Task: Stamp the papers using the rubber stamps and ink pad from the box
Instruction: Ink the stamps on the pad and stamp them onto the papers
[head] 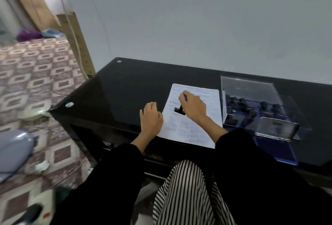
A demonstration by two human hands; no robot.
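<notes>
The right hand (193, 107) grips a rubber stamp (179, 111), its fingers curled round the handle from above. The stamp's black base sits over the middle of the papers (195, 131), toward their left side. The base's long axis runs slantwise, from the papers' left edge down toward the near right. I cannot tell whether the base is pressed flat on the sheet or held just off it, because the hand covers the handle and the picture is soft. A bit of purple shows at the top of the fist; whether that is the handle's tip or a painted nail is unclear.

The left hand (151, 119) rests on the bench (125, 90) at the papers' left edge, fingers loosely curled and holding nothing. It is close enough to steady the sheet, though contact with the paper is not certain.

To the right of the papers stands the clear box (248, 88), with more dark stamps (242, 101) inside. Near the papers' near right corner lies what looks like the ink pad (280, 154), a blue slab with a shiny lid raised over it. So re-inking or swapping stamps would fall to the right hand, which is the nearer one.

The print on the papers is too blurred to read, and no fresh stamp mark can be made out. How many sheets lie in the pile is hidden.
</notes>
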